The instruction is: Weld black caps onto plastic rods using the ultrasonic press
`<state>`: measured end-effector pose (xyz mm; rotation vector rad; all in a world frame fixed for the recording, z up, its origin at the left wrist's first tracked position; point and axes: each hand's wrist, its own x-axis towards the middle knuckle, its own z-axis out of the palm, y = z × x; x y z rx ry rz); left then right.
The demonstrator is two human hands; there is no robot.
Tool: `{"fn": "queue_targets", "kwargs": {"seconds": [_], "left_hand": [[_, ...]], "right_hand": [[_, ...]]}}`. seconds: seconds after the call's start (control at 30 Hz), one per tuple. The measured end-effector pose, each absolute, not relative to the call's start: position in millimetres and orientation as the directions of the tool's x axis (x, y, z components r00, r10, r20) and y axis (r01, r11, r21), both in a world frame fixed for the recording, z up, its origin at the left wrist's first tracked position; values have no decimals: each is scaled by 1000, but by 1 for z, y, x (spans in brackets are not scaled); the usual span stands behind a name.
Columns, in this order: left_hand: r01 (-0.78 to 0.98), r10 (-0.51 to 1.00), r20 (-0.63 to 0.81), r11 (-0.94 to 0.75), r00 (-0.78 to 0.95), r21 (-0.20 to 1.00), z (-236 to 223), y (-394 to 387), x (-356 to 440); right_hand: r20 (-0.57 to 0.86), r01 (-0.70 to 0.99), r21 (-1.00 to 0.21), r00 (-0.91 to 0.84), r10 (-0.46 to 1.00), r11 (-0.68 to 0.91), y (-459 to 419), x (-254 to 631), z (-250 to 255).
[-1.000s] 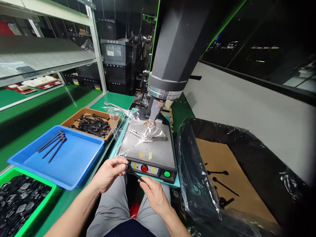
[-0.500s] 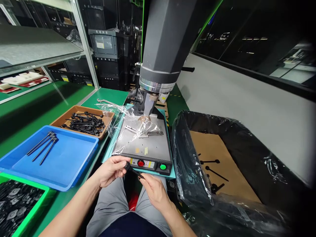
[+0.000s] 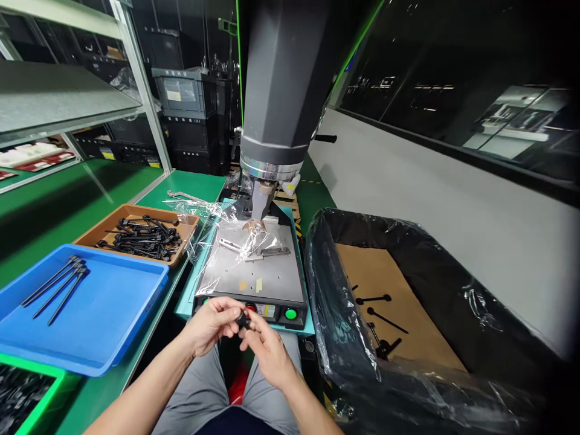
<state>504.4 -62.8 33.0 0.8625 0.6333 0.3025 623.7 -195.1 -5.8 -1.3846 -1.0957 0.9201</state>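
Observation:
My left hand point(image 3: 216, 326) pinches a small black part with a rounded head point(image 3: 242, 319) between thumb and forefinger. My right hand point(image 3: 268, 351) closes on the same part from the other side, its fingertips covering most of the shaft. Both hands hover above my lap, just before the front edge of a press machine's metal base plate point(image 3: 226, 281). On that front edge, a green button point(image 3: 290, 314) shows to the right of my hands, and a red button point(image 3: 251, 308) is partly hidden behind my fingers.
A blue tray point(image 3: 118, 284) with several black rods stands left, before a brown tray point(image 3: 97, 226) heaped with black parts. A green bin point(image 3: 45, 405) sits nearer. Right is a plastic-lined box point(image 3: 321, 290) with black parts on cardboard. The machine's grey head point(image 3: 281, 90) hangs above the plate.
My right hand has moved up and left toward my left hand, and its fingers now meet near the part's head. The shaft, visible before, is now mostly covered. The view has shifted slightly.

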Motion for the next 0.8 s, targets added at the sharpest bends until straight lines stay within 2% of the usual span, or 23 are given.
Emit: {"fn": "queue_targets", "kwargs": {"seconds": [0.07, 0.17, 0.27, 0.4, 0.47, 0.53, 0.63, 0.7, 0.8], "left_hand": [[26, 532, -371, 547, 761, 837, 27, -70, 515], [28, 611, -337, 458, 716, 889, 16, -73, 528], [-11, 675, -351, 470, 649, 883, 5, -60, 539], [-78, 619, -446, 635, 647, 768, -4, -32, 559], [-116, 579, -454, 693, 677, 711, -3, -21, 573], [-154, 555, -437, 725, 708, 671, 1, -14, 587], [-217, 537, -419, 767, 733, 603, 11, -7, 605], [-294, 567, -416, 777, 711, 556, 17, -4, 613], [-405, 656, -404, 731, 637, 549, 23, 1, 618]], "right_hand": [[18, 7, -1000, 338, 941, 17, -189, 624, -12], [-19, 20, -999, 395, 918, -30, -179, 636, -21], [-21, 11, -999, 492, 870, -30, -166, 662, -23], [-32, -127, -990, 624, 781, 60, -135, 705, -13], [-7, -138, -983, 674, 739, 117, -115, 721, -6], [16, -117, -984, 688, 726, 133, -97, 730, 0], [-32, -164, -981, 649, 760, 99, -73, 734, 5], [-61, -210, -973, 631, 774, 95, -61, 734, 7], [-9, -187, -972, 631, 776, 141, -46, 735, 8]]}}
